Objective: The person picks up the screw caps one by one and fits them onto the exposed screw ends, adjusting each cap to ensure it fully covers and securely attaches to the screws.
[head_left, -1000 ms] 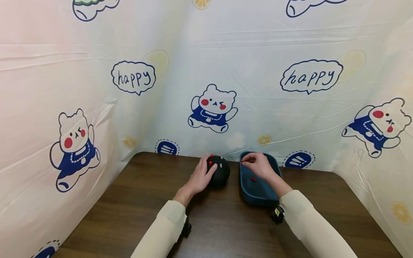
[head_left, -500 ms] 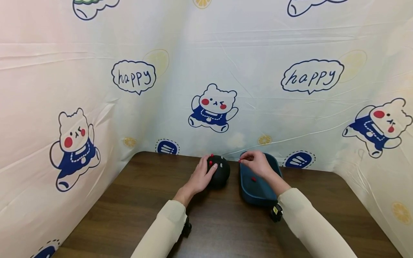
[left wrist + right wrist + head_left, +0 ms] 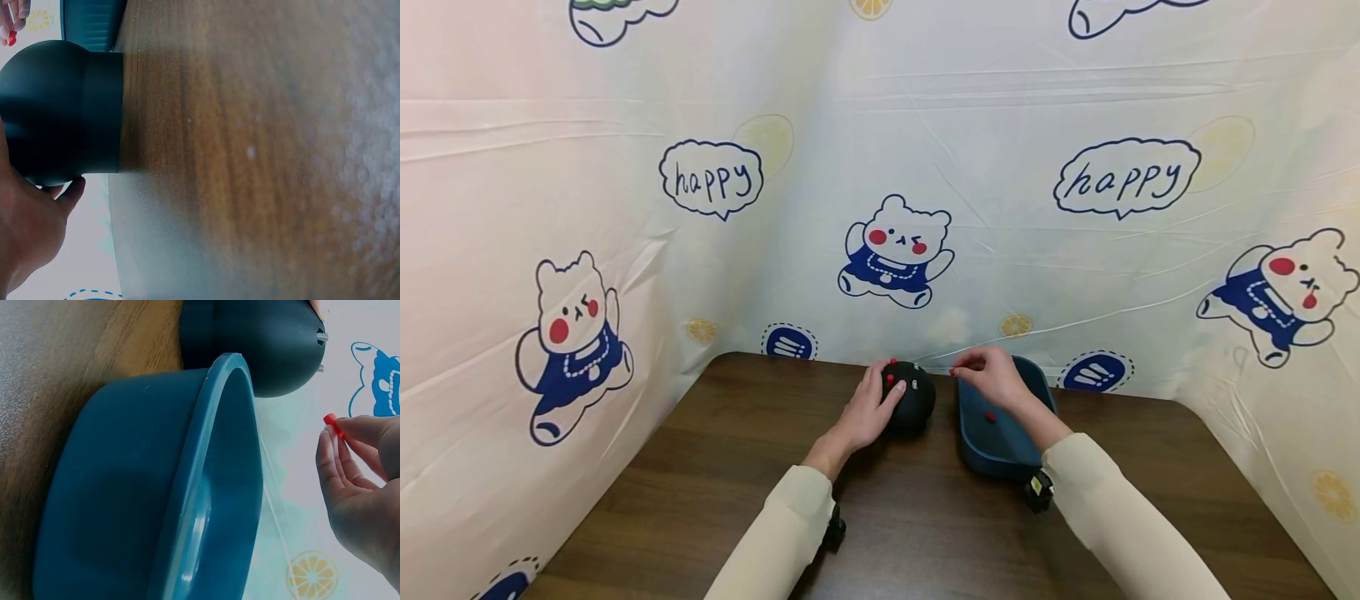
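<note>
A black dome-shaped object (image 3: 912,410) on a short round base stands upright near the table's back edge. My left hand (image 3: 867,410) grips it from the left, thumb and fingers spread round it. Two small red caps (image 3: 891,378) show on its top, and bare metal studs (image 3: 322,337) poke out of it. Above the left rim of the blue tray (image 3: 1000,462), my right hand (image 3: 997,380) pinches another small red piece (image 3: 334,424) between thumb and fingertips, apart from the dome. One more red piece (image 3: 990,417) lies on the tray's floor.
Tray and dome stand side by side on a brown wooden table (image 3: 925,533), a narrow gap between them. A printed cloth (image 3: 1000,267) hangs right behind the table and along both sides. Dark wrist cameras (image 3: 1039,491) hang below the sleeves.
My right hand has lifted slightly and shifted left with the red piece, from inside the tray to above its left rim. The left hand and the dome have stayed put.
</note>
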`<action>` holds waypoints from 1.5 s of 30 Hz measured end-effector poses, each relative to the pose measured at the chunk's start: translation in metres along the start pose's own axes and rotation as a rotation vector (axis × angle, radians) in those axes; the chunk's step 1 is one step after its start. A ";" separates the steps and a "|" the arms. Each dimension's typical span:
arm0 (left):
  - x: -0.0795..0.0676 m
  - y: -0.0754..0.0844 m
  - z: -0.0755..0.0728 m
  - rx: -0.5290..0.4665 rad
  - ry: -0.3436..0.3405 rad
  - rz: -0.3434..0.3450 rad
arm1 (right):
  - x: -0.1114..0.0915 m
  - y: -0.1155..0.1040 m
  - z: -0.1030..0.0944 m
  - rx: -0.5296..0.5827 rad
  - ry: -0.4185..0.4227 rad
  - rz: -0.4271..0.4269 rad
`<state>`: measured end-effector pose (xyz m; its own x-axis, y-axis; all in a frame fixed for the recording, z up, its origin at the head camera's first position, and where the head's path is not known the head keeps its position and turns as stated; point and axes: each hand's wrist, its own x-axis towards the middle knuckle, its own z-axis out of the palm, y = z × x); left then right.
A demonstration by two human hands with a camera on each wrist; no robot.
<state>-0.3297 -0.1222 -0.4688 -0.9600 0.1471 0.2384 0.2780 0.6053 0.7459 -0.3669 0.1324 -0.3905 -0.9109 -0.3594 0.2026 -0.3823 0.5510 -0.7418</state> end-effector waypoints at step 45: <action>0.000 -0.001 0.000 0.002 -0.001 0.002 | 0.014 -0.017 0.018 -0.050 0.071 -0.064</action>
<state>-0.3300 -0.1224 -0.4696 -0.9595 0.1487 0.2393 0.2796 0.6066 0.7442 -0.3702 0.1046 -0.3866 -0.8924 -0.3416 0.2950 -0.4458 0.5657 -0.6937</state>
